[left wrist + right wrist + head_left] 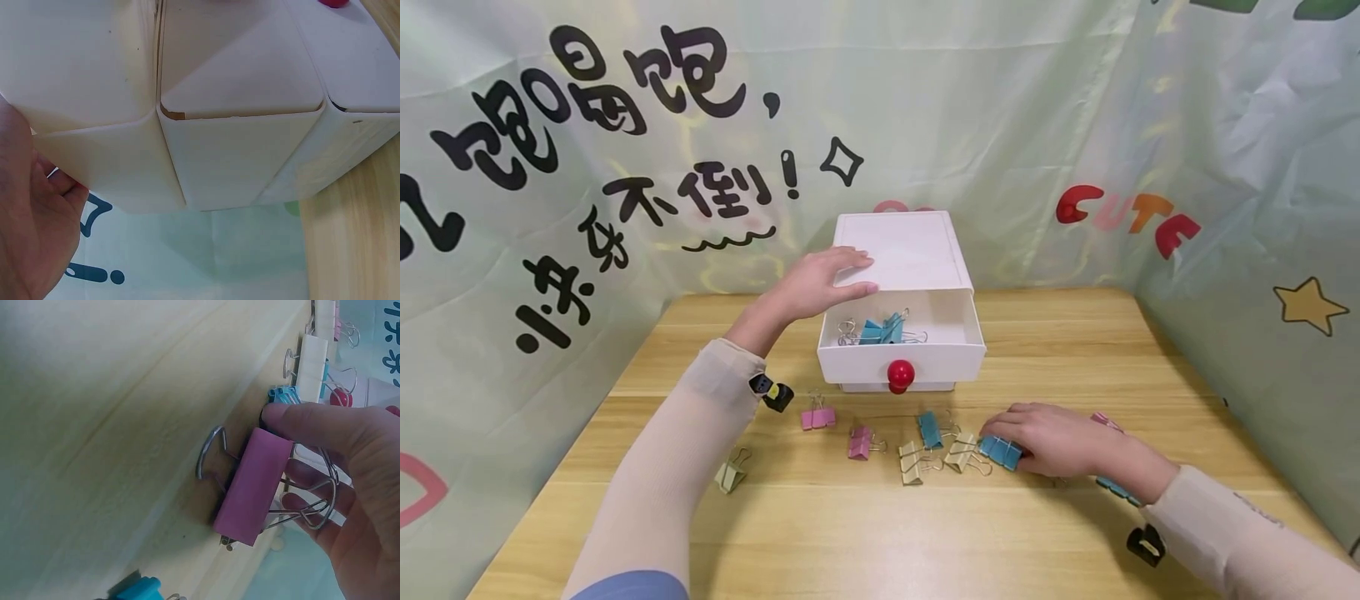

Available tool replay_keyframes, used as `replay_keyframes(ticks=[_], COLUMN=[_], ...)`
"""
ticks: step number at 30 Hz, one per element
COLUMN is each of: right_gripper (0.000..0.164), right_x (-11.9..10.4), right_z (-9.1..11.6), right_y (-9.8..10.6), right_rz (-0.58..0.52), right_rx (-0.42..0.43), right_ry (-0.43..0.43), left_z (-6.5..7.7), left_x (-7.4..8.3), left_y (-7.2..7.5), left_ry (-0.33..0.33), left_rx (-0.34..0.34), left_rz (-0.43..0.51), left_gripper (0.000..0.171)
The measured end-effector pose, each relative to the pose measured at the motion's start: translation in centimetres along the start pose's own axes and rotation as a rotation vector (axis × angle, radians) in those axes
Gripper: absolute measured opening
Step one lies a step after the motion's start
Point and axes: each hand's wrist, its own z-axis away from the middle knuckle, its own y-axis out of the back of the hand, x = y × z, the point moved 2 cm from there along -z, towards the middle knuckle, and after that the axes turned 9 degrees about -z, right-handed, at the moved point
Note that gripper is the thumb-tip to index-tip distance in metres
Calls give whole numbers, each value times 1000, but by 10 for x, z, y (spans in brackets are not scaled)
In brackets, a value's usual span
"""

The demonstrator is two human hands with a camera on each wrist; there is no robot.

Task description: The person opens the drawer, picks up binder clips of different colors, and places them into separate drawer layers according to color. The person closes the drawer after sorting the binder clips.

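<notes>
A white box (898, 242) has its drawer (940, 362) pulled out, with blue binder clips (882, 331) lying inside. My left hand (816, 283) rests on the box's upper left side, fingers extended over the lid; in the left wrist view, fingers (65, 187) touch its wall. Down on the table, my right hand (1052, 437) pinches a blue binder clip (1000, 452) between thumb and fingers. The right wrist view shows only part of that blue clip (284, 395) beyond the thumb. Closer to that camera is a pink binder clip (253, 487), beside the palm.
Cream clips (910, 463), pink clips (818, 417) and another blue clip (929, 430) lie in front of the drawer. One pale green clip (730, 475) sits farther left. A red knob (901, 375) projects from the drawer front. Printed cloth (985, 108) hangs behind the table.
</notes>
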Motion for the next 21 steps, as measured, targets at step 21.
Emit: replay_keyframes(ticks=[21], right_gripper=[57], right_x=[1], right_z=[13], right_y=[36], right_rz=[-263], right_rx=[22], right_ry=[-320], left_z=[1], left_x=[0], left_y=[2], left_ry=[5], left_rx=[-7], left_rz=[13], left_gripper=[65])
